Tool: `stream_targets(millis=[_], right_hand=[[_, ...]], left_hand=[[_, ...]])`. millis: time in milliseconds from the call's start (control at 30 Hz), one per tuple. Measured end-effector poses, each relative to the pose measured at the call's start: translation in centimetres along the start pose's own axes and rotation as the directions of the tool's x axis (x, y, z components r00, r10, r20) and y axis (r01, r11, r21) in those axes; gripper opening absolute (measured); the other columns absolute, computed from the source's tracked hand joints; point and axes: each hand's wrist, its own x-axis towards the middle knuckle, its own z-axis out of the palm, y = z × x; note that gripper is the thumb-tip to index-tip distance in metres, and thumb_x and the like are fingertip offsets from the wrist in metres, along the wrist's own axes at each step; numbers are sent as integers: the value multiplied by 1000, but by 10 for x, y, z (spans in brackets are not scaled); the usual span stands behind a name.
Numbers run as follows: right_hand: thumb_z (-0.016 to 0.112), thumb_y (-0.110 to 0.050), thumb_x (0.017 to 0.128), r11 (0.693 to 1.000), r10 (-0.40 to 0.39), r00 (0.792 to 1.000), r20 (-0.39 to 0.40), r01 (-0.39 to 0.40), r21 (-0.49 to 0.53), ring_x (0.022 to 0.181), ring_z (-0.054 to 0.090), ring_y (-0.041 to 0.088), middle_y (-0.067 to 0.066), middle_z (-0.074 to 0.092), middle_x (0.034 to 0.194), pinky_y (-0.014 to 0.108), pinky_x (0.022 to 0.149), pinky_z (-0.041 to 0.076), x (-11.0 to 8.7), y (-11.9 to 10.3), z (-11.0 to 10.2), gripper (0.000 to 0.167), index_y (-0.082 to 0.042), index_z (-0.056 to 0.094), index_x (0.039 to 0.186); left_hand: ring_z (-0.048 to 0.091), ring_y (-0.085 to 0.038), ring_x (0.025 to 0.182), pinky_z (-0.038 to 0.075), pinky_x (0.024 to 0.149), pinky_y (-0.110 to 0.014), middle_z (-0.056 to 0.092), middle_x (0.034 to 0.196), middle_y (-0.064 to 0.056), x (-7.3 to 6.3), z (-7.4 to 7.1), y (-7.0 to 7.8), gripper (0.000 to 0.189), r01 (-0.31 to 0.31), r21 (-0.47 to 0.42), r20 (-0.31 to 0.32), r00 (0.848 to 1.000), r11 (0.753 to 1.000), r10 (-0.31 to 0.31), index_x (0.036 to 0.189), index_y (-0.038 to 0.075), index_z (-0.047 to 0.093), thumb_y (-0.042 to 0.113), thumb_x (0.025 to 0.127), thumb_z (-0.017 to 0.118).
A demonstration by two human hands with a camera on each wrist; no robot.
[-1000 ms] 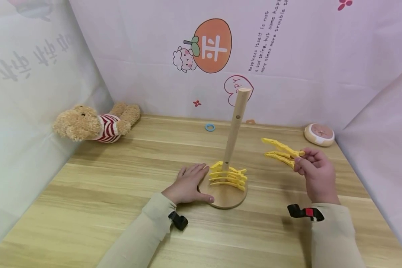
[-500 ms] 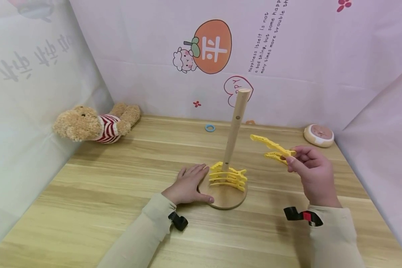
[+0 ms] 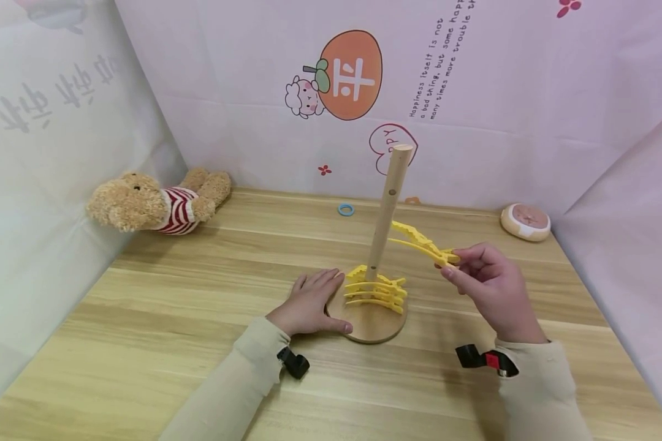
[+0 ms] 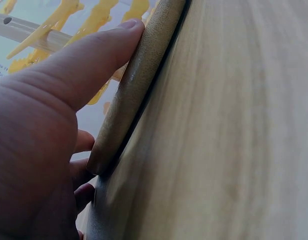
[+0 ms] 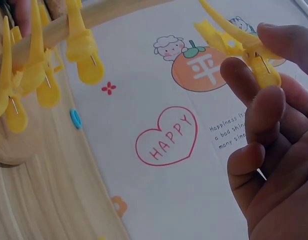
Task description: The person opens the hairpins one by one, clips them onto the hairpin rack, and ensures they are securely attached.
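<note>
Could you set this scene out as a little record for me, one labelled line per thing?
Right hand: pinches a yellow clip
Held clip: jaws apart, tips beside the post in the head view; contact unclear
Left hand: rests at the base's edge, thumb on top
Base: round, wooden, on the table
Post: wooden, upright
Other clips: yellow, at least three, near the post's foot
Further back: bear lying down, blue ring

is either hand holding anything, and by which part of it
The right hand pinches a yellow clip by its handle end. The left hand rests at the edge of the round wooden base.
</note>
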Motion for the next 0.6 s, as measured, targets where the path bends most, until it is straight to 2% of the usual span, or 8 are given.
stream_targets(millis=[133, 233, 300, 400, 467, 600], right_hand=[[68, 7, 91, 999, 3, 1000, 5, -3, -33, 59, 51, 10, 1, 78, 97, 25, 50, 41, -1, -2, 1, 16, 3, 62, 106], [69, 8, 90, 997, -19, 1000, 21, 20, -75, 59, 53, 8, -1, 78, 96, 25, 48, 40, 0, -2, 5, 17, 5, 63, 105], [70, 8, 89, 993, -29, 999, 35, 33, -113, 63, 60, 6, -2, 77, 95, 21, 51, 45, 0, -2, 10, 18, 5, 64, 105], [72, 6, 89, 986, -26, 998, 54, 35, -161, 66, 62, 6, -2, 77, 93, 20, 52, 47, 1, 0, 19, 17, 4, 66, 105], [74, 3, 88, 981, -18, 998, 59, 29, -190, 64, 59, 6, 0, 76, 89, 20, 52, 47, 1, 1, 25, 17, 1, 68, 104], [77, -3, 88, 969, -4, 997, 74, 22, -247, 56, 46, 9, 6, 74, 81, 25, 46, 39, 2, 7, 33, 16, -6, 70, 102]], left_hand=[[12, -23, 154, 2, 121, -55, 19, 167, -4, 0, 0, 0, 113, -3, 2, -2, 1000, 1000, 3, 161, 16, 22, 69, 77, 74], [12, -24, 154, 2, 121, -55, 19, 167, -4, -1, -1, 0, 112, -6, -2, -5, 1000, 1000, 6, 161, 15, 23, 68, 77, 74], [13, -24, 154, 2, 121, -55, 19, 167, -4, -1, -1, 1, 112, -5, -5, -6, 1000, 1000, 5, 161, 15, 23, 67, 77, 75], [13, -23, 154, 2, 121, -55, 19, 167, -4, -1, -1, 1, 112, -4, -7, -5, 1000, 1000, 4, 161, 15, 23, 67, 77, 75], [13, -23, 154, 3, 121, -55, 19, 167, -4, -1, -1, 0, 112, -6, -5, -6, 1000, 1000, 5, 161, 15, 23, 67, 77, 75], [13, -23, 154, 2, 121, -55, 19, 167, -4, -1, -1, 0, 111, -10, -5, -8, 1000, 1000, 10, 161, 15, 23, 66, 77, 75]])
